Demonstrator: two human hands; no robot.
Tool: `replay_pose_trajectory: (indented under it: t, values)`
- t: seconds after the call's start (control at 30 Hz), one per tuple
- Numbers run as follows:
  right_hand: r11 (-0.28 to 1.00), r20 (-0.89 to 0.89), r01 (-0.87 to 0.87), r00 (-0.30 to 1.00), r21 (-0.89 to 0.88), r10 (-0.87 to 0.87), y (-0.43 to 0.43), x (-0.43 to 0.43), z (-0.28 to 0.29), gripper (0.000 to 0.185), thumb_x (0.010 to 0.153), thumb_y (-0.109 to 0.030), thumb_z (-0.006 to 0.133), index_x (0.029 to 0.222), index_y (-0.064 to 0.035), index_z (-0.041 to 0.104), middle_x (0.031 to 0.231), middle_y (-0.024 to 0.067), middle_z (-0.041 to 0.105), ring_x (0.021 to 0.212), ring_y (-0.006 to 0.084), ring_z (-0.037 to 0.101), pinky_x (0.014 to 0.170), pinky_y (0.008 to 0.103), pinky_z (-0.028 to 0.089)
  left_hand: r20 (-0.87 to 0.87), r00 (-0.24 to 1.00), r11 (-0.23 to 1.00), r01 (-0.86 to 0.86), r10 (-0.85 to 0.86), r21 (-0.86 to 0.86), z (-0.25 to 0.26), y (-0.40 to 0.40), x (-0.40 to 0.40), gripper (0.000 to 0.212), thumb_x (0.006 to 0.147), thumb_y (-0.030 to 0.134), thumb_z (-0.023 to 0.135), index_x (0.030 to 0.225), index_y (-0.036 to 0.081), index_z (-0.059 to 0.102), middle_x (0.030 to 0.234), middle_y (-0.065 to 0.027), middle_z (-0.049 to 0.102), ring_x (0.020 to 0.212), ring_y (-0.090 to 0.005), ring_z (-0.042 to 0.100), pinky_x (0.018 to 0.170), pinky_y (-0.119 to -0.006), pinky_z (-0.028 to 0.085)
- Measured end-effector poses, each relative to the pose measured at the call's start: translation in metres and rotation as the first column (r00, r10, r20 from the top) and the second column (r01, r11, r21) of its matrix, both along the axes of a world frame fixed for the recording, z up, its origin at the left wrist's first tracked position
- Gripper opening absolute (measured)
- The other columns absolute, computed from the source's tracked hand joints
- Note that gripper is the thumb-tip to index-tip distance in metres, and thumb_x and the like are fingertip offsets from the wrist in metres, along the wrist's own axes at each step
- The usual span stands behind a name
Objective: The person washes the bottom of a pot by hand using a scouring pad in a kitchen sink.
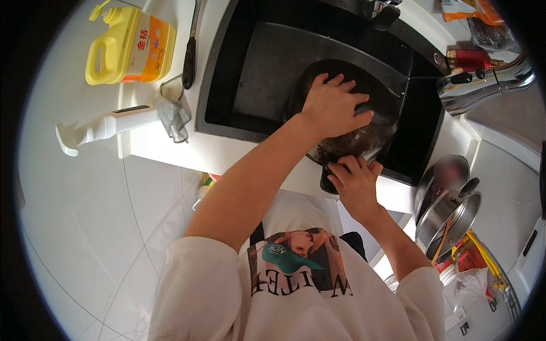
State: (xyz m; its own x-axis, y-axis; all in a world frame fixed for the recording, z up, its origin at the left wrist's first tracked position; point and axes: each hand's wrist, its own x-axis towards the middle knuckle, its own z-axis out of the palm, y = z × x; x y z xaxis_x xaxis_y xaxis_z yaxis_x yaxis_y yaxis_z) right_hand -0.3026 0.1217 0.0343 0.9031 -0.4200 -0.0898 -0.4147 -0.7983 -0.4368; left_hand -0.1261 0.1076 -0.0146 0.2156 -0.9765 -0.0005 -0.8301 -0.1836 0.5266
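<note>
A dark, rounded pan is tilted in the black sink, against its front edge. My left hand lies on the pan with its fingers spread, gripping nothing. At the pan's near side, a short black handle sticks out over the white counter edge. The bent fingers of my right hand close around that handle where it meets the pan. Brownish stains and dark specks mark the pan's surface beside the right hand. The left palm's underside is hidden.
A yellow detergent jug, black-handled knife, grey mesh cloth and white spray bottle are left of the sink. To the right are a chrome fixture, a red bottle and stacked metal pots.
</note>
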Motion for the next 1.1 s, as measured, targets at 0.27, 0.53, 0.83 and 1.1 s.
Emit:
replay_pose_trajectory:
  t: [0.27,0.53,0.83,1.1]
  values:
    - [0.993,0.054,-0.001,0.999,-0.121,0.007,0.004,0.0,-0.018,0.016,0.071,-0.006,0.065,0.086,-0.0099,0.062,0.088,0.0039,0.057,0.082,0.0219,0.051,0.075,0.0424,0.026,-0.014,1.0,1.0,0.001,0.0,0.019,0.004,-0.002,-0.002,0.046,0.087,0.052,0.045,0.117,0.024,0.063,0.13,-0.0114,0.053,0.126,-0.0276,0.044,0.108,-0.046,0.023]
    - [0.987,-0.153,-0.158,0.975,0.042,0.162,-0.006,-0.016,0.011,0.041,0.072,-0.006,0.062,0.112,-0.0085,0.061,0.109,0.0049,0.047,0.1,0.0233,0.043,0.08,0.0456,0.025,-0.03,0.999,1.0,-0.015,0.015,0.008,0.001,0.0,-0.001,0.045,0.086,0.051,0.046,0.117,0.023,0.064,0.129,-0.0119,0.054,0.126,-0.0275,0.044,0.108,-0.045,0.023]
    - [0.975,-0.122,-0.216,0.967,0.06,0.222,-0.015,-0.02,0.0,0.042,0.07,-0.005,0.063,0.111,-0.0099,0.06,0.113,0.0057,0.049,0.1,0.024,0.044,0.079,0.0452,0.026,-0.024,1.0,1.0,-0.01,0.01,-0.009,0.0,0.0,0.0,0.045,0.086,0.05,0.047,0.117,0.022,0.064,0.127,-0.0124,0.055,0.125,-0.0281,0.045,0.107,-0.045,0.025]
    - [0.961,-0.124,-0.274,0.953,0.036,0.277,-0.017,-0.021,0.005,0.045,0.067,-0.002,0.061,0.111,-0.0092,0.058,0.114,0.0066,0.05,0.096,0.0241,0.045,0.078,0.0439,0.026,-0.028,1.0,1.0,-0.015,0.015,-0.023,0.0,0.0,0.0,0.044,0.086,0.049,0.047,0.116,0.022,0.064,0.127,-0.013,0.055,0.124,-0.0284,0.046,0.107,-0.045,0.025]
